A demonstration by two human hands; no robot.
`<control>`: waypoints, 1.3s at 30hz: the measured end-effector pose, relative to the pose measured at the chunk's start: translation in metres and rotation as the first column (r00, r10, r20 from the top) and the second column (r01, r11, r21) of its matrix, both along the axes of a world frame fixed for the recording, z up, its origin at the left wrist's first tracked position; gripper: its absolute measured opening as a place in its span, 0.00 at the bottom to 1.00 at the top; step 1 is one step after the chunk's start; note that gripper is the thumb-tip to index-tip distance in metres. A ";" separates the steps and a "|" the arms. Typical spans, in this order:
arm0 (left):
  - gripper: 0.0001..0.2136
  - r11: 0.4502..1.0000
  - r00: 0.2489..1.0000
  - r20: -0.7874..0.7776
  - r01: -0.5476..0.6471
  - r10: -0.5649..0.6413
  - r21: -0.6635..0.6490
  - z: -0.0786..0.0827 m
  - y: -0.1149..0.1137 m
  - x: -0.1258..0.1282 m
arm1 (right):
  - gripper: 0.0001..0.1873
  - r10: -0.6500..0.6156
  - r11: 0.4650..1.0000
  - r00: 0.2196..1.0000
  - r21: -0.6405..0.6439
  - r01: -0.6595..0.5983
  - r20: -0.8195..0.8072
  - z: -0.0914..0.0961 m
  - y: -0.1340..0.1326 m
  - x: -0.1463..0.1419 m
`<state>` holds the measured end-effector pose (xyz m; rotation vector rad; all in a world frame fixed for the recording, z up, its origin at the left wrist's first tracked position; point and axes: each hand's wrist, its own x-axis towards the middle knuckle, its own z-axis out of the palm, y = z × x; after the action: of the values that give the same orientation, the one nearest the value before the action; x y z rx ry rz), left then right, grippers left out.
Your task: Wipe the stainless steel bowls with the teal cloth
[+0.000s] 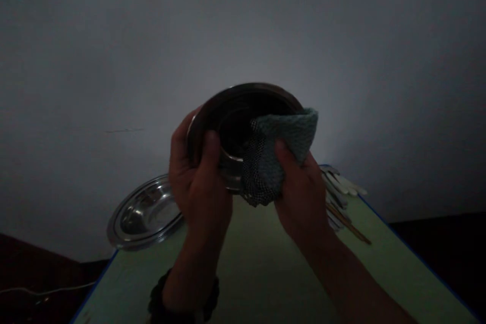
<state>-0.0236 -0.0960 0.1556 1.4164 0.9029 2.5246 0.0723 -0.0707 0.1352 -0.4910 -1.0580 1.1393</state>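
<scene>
A round metal bowl [250, 90] is held up above the table, tilted so that its dark inside faces me. My left hand [201, 177] is closed on its left rim, thumb inside and fingers behind. Folded over the bowl's right side is a grey-green cloth [292, 131] with a dark speckled part. My right hand [301, 190] grips this cloth against the rim, its thumb pressed on the front. The fingers behind the cloth are hidden.
Shiny metal bowls [146, 212], seemingly stacked, stand at the table's left edge. Chopsticks [349, 225] and several pale-handled utensils [341, 182] lie at the right. The pale green table [261, 263] has blue edging and meets a plain wall [243, 25].
</scene>
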 end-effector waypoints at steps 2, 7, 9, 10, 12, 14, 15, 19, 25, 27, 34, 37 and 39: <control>0.12 0.998 0.996 0.089 -0.004 0.010 -0.066 -0.009 0.010 0.009 | 0.16 0.133 0.976 0.984 -0.155 -0.151 -0.119 -0.005 0.004 -0.007; 0.16 0.965 0.997 -0.021 0.072 -0.080 -0.253 -0.023 0.022 0.010 | 0.15 0.117 0.950 0.991 -0.284 -0.131 -0.064 -0.018 0.032 0.003; 0.19 0.959 0.983 -0.092 0.129 -0.156 -0.252 -0.022 0.019 0.002 | 0.13 0.078 0.980 0.994 -0.188 -0.063 0.076 -0.018 0.042 0.016; 0.19 0.954 0.972 -0.125 0.163 -0.199 -0.253 -0.019 0.017 -0.003 | 0.12 0.062 0.993 0.985 -0.113 -0.044 0.160 -0.016 0.044 0.022; 0.17 0.924 0.935 -0.197 0.228 -0.296 -0.307 -0.012 0.010 -0.012 | 0.12 -0.004 0.998 0.938 0.056 -0.017 0.347 -0.009 0.045 0.034; 0.16 0.862 0.883 -0.274 0.234 -0.382 -0.450 -0.004 0.005 -0.020 | 0.12 -0.126 0.975 0.846 0.224 0.008 0.518 -0.001 0.042 0.042; 0.15 0.834 0.862 -0.323 0.185 -0.392 -0.519 -0.002 0.004 -0.022 | 0.11 -0.197 0.955 0.793 0.296 0.023 0.576 0.002 0.039 0.044; 0.14 0.812 0.762 -0.590 -0.150 -0.269 -0.564 -0.005 0.010 -0.030 | 0.08 -0.409 0.881 0.640 0.465 0.089 0.651 0.002 0.036 0.041; 0.14 0.757 0.523 -0.781 -0.339 -0.342 -0.559 -0.015 0.015 -0.035 | 0.07 -0.541 0.804 0.533 0.586 0.101 0.650 -0.012 0.047 0.038; 0.14 0.750 0.487 -0.829 -0.431 -0.275 -0.502 -0.011 0.011 -0.035 | 0.09 -0.479 0.842 0.581 0.531 0.093 0.658 -0.014 0.050 0.037; 0.11 0.861 0.746 -0.656 -0.404 0.114 -0.310 0.007 0.001 -0.027 | 0.14 0.041 0.997 0.992 -0.065 -0.033 0.122 -0.021 0.042 0.007; 0.11 0.923 0.869 -0.471 -0.294 0.150 -0.248 0.000 0.010 -0.024 | 0.17 0.098 0.980 0.994 -0.172 -0.103 -0.043 -0.021 0.036 -0.004; 0.13 0.926 0.913 -0.400 -0.218 0.082 -0.309 -0.007 0.018 -0.023 | 0.19 0.062 0.979 0.996 -0.189 -0.073 -0.063 -0.018 0.035 -0.003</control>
<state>-0.0464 -0.0779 0.1482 1.7981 1.4941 2.0613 0.0688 -0.0356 0.1168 -0.5740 -0.9265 1.3150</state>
